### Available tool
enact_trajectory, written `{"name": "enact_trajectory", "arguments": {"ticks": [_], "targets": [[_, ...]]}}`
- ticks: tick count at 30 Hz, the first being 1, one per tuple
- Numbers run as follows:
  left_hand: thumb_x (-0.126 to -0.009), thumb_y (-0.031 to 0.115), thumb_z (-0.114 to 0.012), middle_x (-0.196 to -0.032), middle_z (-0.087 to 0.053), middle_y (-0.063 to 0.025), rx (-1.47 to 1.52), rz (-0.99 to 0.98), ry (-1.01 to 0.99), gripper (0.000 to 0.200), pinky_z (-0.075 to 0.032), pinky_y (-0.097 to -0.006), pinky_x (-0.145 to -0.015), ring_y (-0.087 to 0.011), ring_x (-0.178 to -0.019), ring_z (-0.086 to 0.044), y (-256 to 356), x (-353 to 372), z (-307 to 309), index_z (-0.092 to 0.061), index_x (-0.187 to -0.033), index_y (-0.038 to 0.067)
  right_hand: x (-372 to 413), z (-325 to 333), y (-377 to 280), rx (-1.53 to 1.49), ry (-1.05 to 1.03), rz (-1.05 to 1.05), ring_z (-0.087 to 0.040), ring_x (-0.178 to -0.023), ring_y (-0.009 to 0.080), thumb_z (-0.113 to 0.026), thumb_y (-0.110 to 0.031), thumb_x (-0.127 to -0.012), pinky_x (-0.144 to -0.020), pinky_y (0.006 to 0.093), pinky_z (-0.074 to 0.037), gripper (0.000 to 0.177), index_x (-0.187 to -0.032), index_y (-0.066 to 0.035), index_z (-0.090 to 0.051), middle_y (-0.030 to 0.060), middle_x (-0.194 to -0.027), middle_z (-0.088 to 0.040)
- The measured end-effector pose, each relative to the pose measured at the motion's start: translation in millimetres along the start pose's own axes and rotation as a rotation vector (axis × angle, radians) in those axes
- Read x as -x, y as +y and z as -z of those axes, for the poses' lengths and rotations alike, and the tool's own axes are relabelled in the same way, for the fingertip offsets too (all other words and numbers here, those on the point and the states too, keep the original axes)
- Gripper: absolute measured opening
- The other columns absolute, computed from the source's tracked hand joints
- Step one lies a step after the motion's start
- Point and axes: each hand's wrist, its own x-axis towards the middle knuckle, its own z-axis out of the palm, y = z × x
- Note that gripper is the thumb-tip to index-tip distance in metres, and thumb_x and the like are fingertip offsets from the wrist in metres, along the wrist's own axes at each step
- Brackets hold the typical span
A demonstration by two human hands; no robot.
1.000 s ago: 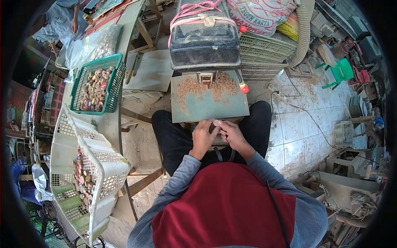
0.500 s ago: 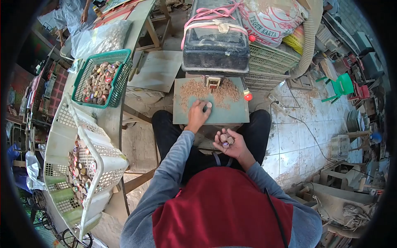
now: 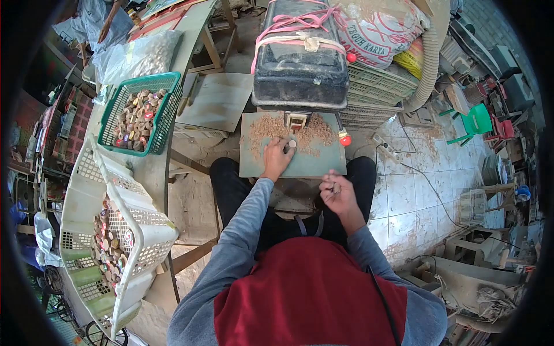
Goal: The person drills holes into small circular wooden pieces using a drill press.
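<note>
My left hand [image 3: 277,157] rests on the grey-green board [image 3: 259,167], thumb and fingers closed round a small round wooden piece [image 3: 292,143]. Wood shavings [image 3: 267,128] lie on the board around a small metal-framed opening [image 3: 297,121] below the black machine cover [image 3: 301,75]. To the right of the board's front edge, my right hand [image 3: 339,193] is raised with its fingers curled in. What those fingers hold is hidden and blurred.
On the left bench, a green basket [image 3: 158,130] holds many wooden pieces; a white basket [image 3: 135,222] below holds more. A co-worker's arm [image 3: 109,22] shows at top left. A red ball knob [image 3: 345,140] sits right of the board, near stacked crates [image 3: 381,86].
My right hand has turned over and curled its fingers, moving slightly up and right; the wooden pieces in its palm no longer show. My left hand has barely moved.
</note>
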Motion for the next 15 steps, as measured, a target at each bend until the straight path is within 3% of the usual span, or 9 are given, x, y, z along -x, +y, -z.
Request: {"name": "enact_trajectory", "arguments": {"ticks": [1,5,7,9,10,15], "targets": [[-0.078,0.026,-0.075,-0.095,-0.064,-0.0092,0.003,-0.005,0.011,0.032,-0.043,-0.0432,-0.083,-0.0288,-0.096,-0.061,-1,-3,-1,-0.074,-0.107,0.013,-6,-2,-11,0.034,0.002,0.020,-0.055,-0.067,0.0137,-0.064,-0.019,-0.095,-0.052,0.0265,-0.043,0.006,-0.097,-0.014,-0.062,0.0019,-0.086,-0.061],[-0.078,0.026,-0.075,-0.089,-0.063,-0.0080,0.011,-0.024,0.028,0.032,-0.042,-0.0425,-0.081,-0.0271,-0.090,-0.062,-1,-16,1,-0.075,-0.107,0.014,6,-39,-52,0.237,0.124,0.294,-0.053,-0.058,0.0125,-0.058,-0.042,-0.100,-0.047,0.0251,-0.041,0.032,-0.093,-0.011,-0.062,0.0023,-0.077,-0.060],[-0.078,0.027,-0.075,-0.088,-0.063,-0.0072,0.000,-0.056,0.042,0.031,-0.042,-0.0422,-0.079,-0.0263,-0.088,-0.062,-8,-24,-4,-0.075,-0.107,0.014,14,-63,-63,0.356,0.210,0.394,-0.053,-0.056,0.0122,-0.057,-0.043,-0.100,-0.045,0.0250,-0.039,0.035,-0.093,-0.009,-0.063,0.0023,-0.076,-0.060],[-0.079,0.027,-0.075,-0.086,-0.063,-0.0063,-0.009,-0.090,0.050,0.030,-0.041,-0.0420,-0.078,-0.0254,-0.086,-0.063,-11,-27,-7,-0.075,-0.106,0.014,19,-75,-75,0.872,0.216,0.568,-0.052,-0.054,0.0109,-0.056,-0.042,-0.101,-0.044,0.0243,-0.038,0.037,-0.092,-0.006,-0.064,0.0021,-0.075,-0.059],[-0.079,0.027,-0.075,-0.084,-0.063,-0.0053,0.007,-0.094,0.050,0.030,-0.041,-0.0418,-0.077,-0.0248,-0.084,-0.063,-12,-28,-6,-0.075,-0.106,0.014,19,-81,-78,0.995,0.231,0.599,-0.050,-0.053,0.0089,-0.056,-0.039,-0.102,-0.044,0.0233,-0.037,0.037,-0.092,-0.004,-0.065,0.0014,-0.074,-0.058],[-0.079,0.030,-0.075,-0.079,-0.062,-0.0024,-0.007,-0.052,0.021,0.030,-0.039,-0.0424,-0.078,-0.0231,-0.081,-0.062,-10,-31,-5,-0.075,-0.105,0.014,12,-107,-78,1.332,0.261,0.487,-0.050,-0.054,0.0058,-0.061,-0.037,-0.098,-0.045,0.0214,-0.036,0.035,-0.093,-0.004,-0.067,-0.0005,-0.073,-0.058]]}}
